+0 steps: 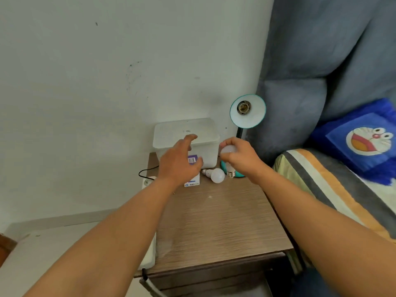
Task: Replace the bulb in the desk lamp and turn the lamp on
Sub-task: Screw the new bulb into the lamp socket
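Observation:
A teal desk lamp [248,111] stands at the back right of the wooden bedside table [218,221], its shade tilted toward me with the socket empty. My right hand [240,158] is closed around a white bulb [228,150], screw base pointing down, just above the lamp's teal base. Another white bulb [215,174] lies on its side on the table between my hands. My left hand [180,161] hovers with fingers apart over a small purple and white bulb box [192,181], which it partly hides.
A translucent white plastic container [186,133] sits against the wall behind my hands. A black cord [145,171] runs off the table's left edge to a white power strip. A bed with a striped blanket [321,185] and a blue cartoon pillow lies to the right.

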